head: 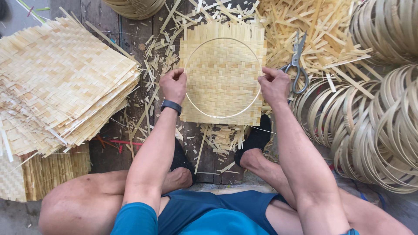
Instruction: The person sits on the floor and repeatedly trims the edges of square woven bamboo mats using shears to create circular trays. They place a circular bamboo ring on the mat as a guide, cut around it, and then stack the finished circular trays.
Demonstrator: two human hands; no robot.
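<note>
Both hands, left hand [173, 85] and right hand [274, 85], pinch 1 thin bamboo hoop [223, 114] flat on the woven bamboo mat [223, 74]; scissors [297, 63] lie right of the mat.

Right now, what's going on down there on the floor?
A seated person holds a thin round hoop flat on a square woven bamboo mat. The left hand pinches the hoop's left side, and the right hand pinches its right side. The mat lies on wooden boards among loose bamboo offcuts. A tall stack of similar mats sits to the left, scissors lie just right of the mat, and bundles of bamboo rings fill the right side.
</note>
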